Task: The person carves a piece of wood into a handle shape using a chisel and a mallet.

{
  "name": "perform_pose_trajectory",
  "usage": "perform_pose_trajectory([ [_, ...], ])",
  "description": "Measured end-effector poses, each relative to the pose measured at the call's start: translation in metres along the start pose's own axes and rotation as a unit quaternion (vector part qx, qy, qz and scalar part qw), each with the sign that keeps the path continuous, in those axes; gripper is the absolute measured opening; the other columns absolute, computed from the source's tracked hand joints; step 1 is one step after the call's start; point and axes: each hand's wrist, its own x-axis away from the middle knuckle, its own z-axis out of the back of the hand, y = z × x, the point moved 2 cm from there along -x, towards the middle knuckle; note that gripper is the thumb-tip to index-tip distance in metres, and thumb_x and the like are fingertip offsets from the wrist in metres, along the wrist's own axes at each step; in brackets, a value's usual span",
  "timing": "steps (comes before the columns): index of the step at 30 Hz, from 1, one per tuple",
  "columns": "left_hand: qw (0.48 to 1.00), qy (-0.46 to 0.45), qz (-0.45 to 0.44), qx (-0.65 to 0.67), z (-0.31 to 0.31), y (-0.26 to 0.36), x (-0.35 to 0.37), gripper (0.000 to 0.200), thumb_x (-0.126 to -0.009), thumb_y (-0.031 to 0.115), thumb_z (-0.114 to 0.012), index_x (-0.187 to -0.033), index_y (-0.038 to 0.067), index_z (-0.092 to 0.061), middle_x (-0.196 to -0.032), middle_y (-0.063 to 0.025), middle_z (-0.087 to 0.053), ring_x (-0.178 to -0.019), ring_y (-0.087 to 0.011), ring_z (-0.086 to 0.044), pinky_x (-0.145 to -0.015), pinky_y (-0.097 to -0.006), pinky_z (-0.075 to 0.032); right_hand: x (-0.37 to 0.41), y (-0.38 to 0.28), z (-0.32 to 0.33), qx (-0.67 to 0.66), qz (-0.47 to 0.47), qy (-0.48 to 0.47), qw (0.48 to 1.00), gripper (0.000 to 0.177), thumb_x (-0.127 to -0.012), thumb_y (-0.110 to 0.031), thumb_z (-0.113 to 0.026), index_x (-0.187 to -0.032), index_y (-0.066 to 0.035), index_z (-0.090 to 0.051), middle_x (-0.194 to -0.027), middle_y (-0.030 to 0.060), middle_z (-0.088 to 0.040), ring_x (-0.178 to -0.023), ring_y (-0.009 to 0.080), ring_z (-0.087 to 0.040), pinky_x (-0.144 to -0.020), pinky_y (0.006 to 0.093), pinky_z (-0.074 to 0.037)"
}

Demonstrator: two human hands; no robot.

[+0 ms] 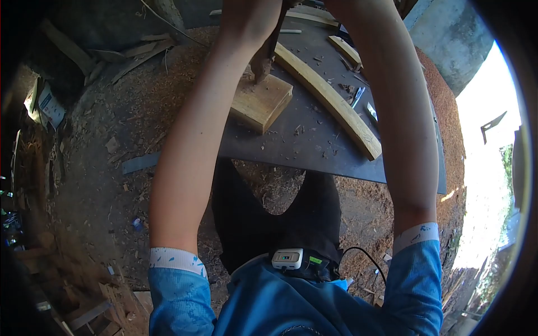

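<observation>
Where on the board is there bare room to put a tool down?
Best patch: the board near its front edge, between the block and the curved strip; only a few chips lie there. Crowded: behind the strip, where small tools and shavings lie beside the right forearm. Off the board, it is all sawdust.

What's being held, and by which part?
Cannot tell: both hands leave the frame's top edge. A dark piece beneath them meets the wooden block.

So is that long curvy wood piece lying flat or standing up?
Lying flat. The long curved pale wooden strip rests lengthwise on the dark flat board, beside the thick pale wooden block.
</observation>
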Motion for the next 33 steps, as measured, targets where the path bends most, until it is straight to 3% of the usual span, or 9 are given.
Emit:
perform_pose_trajectory([
  [5,1.000,-0.006,0.003,-0.007,0.009,-0.013,-0.002,0.054,-0.101,0.061,-0.060,-0.099,0.008,-0.067,-0.078,0.0032,-0.057,-0.068,-0.0051,-0.050,-0.060,-0.0212,-0.036,-0.002,-0.003,-0.011,0.162,-0.011,0.030,0.986,0.055,-0.109,-0.054,-0.039,-0.098,-0.006,-0.065,-0.089,0.0053,-0.063,-0.076,0.0152,-0.056,-0.070,0.0354,-0.046],
  [6,1.000,0.001,0.012,-0.013,0.008,-0.011,-0.001,0.055,-0.099,0.063,-0.060,-0.098,0.008,-0.066,-0.078,0.0017,-0.059,-0.067,-0.0062,-0.053,-0.059,-0.0217,-0.040,-0.003,-0.028,-0.004,0.063,-0.109,-0.098,0.987,0.056,-0.109,-0.053,-0.038,-0.100,-0.005,-0.066,-0.091,0.0061,-0.063,-0.081,0.0165,-0.057,-0.076,0.0346,-0.046],
  [9,0.998,0.026,0.036,-0.036,0.007,0.000,0.005,0.061,-0.094,0.069,-0.063,-0.097,0.008,-0.066,-0.077,-0.0028,-0.065,-0.063,-0.0096,-0.064,-0.056,-0.0233,-0.050,-0.009,-0.021,-0.017,0.271,-0.082,-0.015,0.959,0.058,-0.109,-0.053,-0.038,-0.114,-0.001,-0.063,-0.099,0.0087,-0.064,-0.090,0.0205,-0.059,-0.086,0.0341,-0.046],
  [12,0.997,0.044,0.053,-0.039,0.009,0.001,0.006,0.065,-0.090,0.071,-0.065,-0.097,0.007,-0.066,-0.075,-0.0039,-0.066,-0.062,-0.0122,-0.067,-0.057,-0.0259,-0.056,-0.004,-0.043,0.012,0.249,-0.079,-0.063,0.963,0.060,-0.110,-0.054,-0.038,-0.127,0.001,-0.055,-0.108,0.0121,-0.063,-0.098,0.0247,-0.060,-0.096,0.0343,-0.045],
  [14,0.997,0.047,0.051,-0.032,0.011,0.003,0.005,0.063,-0.090,0.070,-0.067,-0.096,0.008,-0.065,-0.075,-0.0040,-0.066,-0.062,-0.0117,-0.067,-0.056,-0.0257,-0.055,0.029,-0.007,0.021,0.415,0.017,-0.027,0.909,0.063,-0.109,-0.055,-0.039,-0.136,0.002,-0.047,-0.114,0.0147,-0.062,-0.103,0.0285,-0.060,-0.099,0.0360,-0.046],
  [19,0.998,-0.017,-0.035,0.042,0.013,-0.008,0.003,0.055,-0.091,0.063,-0.071,-0.093,0.009,-0.063,-0.074,-0.0048,-0.066,-0.060,-0.0112,-0.067,-0.056,-0.0251,-0.056,0.138,0.047,0.106,0.703,-0.335,-0.216,0.588,0.089,-0.090,-0.079,-0.055,-0.123,0.003,-0.062,-0.119,0.0236,-0.068,-0.118,0.0364,-0.064,-0.101,0.0453,-0.050],
  [21,0.998,-0.013,-0.031,0.045,0.009,-0.009,0.004,0.052,-0.092,0.061,-0.071,-0.091,0.010,-0.061,-0.074,-0.0050,-0.066,-0.059,-0.0113,-0.067,-0.056,-0.0250,-0.056,0.166,0.053,0.113,0.707,-0.351,-0.239,0.566,0.086,-0.090,-0.077,-0.058,-0.121,0.003,-0.061,-0.120,0.0253,-0.066,-0.119,0.0388,-0.062,-0.102,0.0460,-0.049],
  [25,0.999,0.000,-0.026,0.023,0.007,-0.008,0.004,0.053,-0.092,0.061,-0.071,-0.090,0.010,-0.059,-0.072,-0.0046,-0.064,-0.059,-0.0107,-0.066,-0.056,-0.0249,-0.056,0.182,0.057,0.120,0.689,-0.274,-0.223,0.632,0.066,-0.094,-0.060,-0.065,-0.122,-0.001,-0.059,-0.115,0.0246,-0.065,-0.112,0.0408,-0.064,-0.095,0.0499,-0.051],
  [33,0.997,-0.009,-0.056,0.042,0.015,-0.023,0.000,0.053,-0.095,0.062,-0.068,-0.089,0.010,-0.059,-0.071,-0.0032,-0.063,-0.059,-0.0105,-0.065,-0.056,-0.0252,-0.055,0.134,0.002,0.100,0.650,-0.349,-0.157,0.657,0.050,-0.103,-0.048,-0.057,-0.127,-0.005,-0.051,-0.097,0.0220,-0.071,-0.089,0.0414,-0.070,-0.079,0.0497,-0.052],
])
